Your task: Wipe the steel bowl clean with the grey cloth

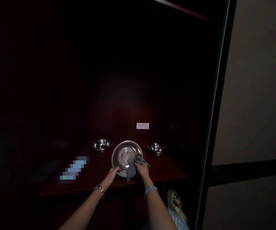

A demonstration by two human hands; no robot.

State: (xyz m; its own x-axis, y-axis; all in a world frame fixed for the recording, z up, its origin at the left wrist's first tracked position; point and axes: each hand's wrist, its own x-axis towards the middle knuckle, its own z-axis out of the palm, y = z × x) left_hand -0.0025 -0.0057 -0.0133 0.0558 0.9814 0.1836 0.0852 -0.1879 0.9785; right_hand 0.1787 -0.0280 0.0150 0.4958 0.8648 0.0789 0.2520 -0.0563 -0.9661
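A round, shiny metal dish (125,154) is held tilted up above the dark red shelf, its round centre facing me. My left hand (112,176) grips its lower left rim, thumb on the near face and the other fingers hidden behind. In my right hand (142,170) is a grey cloth (131,171), bunched against the lower right part of the dish. Part of the cloth hangs down over the rim. Behind, on either side, sit a metal bowl (101,145) at the left and one or more nested metal bowls (156,149) at the right.
The dark red shelf (92,182) lies inside a dim cabinet. A white power socket (143,126) is on the back wall. A blurred-out pale flat object (74,169) lies at the left. Beige clogs (175,199) show below right, beside a light sliding panel (253,95).
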